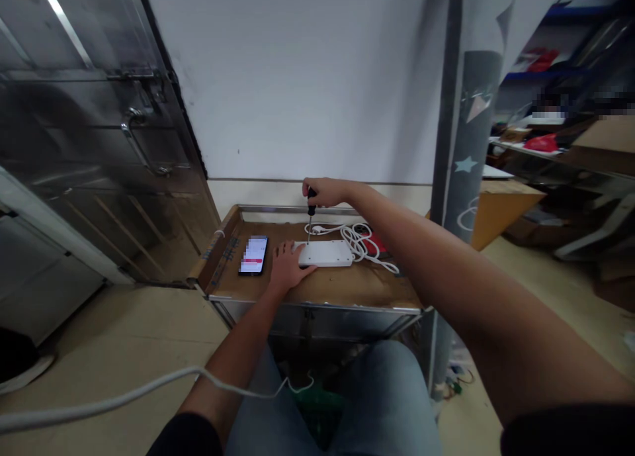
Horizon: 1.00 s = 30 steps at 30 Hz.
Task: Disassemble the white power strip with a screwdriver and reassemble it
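Observation:
A white power strip lies flat on a low metal-framed table topped with brown board. My left hand rests on the strip's left end, fingers spread and pressing it down. My right hand is closed round the black handle of a screwdriver, held upright with its tip on the strip's left part. The strip's white cable lies coiled just right of it.
A phone with a lit screen lies on the table to the left. A metal door leans at the left, and a grey rolled mat stands at the right. A cardboard box and cluttered shelves sit beyond. A white cord crosses my lap.

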Each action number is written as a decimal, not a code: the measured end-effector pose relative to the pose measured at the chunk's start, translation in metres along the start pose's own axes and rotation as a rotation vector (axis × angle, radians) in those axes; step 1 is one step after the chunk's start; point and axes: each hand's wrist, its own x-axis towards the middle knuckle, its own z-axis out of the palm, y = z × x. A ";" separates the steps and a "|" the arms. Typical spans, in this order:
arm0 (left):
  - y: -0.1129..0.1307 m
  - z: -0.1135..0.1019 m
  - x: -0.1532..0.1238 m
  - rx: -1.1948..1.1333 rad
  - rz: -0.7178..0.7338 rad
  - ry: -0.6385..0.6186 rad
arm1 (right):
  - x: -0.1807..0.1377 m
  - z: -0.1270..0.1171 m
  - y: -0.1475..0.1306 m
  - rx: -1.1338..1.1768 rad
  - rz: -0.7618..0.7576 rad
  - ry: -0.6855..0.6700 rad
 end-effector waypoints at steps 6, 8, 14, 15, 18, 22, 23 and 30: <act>0.000 0.001 0.000 0.001 -0.001 0.004 | 0.004 0.009 -0.010 -0.105 0.122 0.126; 0.000 0.001 -0.001 0.001 -0.004 0.005 | 0.006 0.013 -0.014 -0.148 0.152 0.166; 0.001 -0.001 0.000 0.002 -0.008 0.000 | -0.002 0.018 -0.014 -0.269 0.078 0.165; 0.001 -0.001 0.000 0.000 -0.008 -0.001 | -0.004 0.019 -0.012 -0.288 0.037 0.160; 0.001 0.000 0.000 -0.005 -0.011 -0.002 | -0.005 0.019 -0.005 -0.322 -0.056 0.126; 0.001 0.001 -0.001 -0.007 -0.010 0.004 | 0.007 0.014 0.001 -0.305 -0.074 0.081; 0.001 0.001 -0.001 -0.008 -0.007 0.005 | 0.011 0.013 0.001 -0.292 -0.068 0.082; 0.001 0.000 -0.001 -0.009 -0.009 0.005 | 0.023 0.017 -0.008 -0.228 0.105 0.156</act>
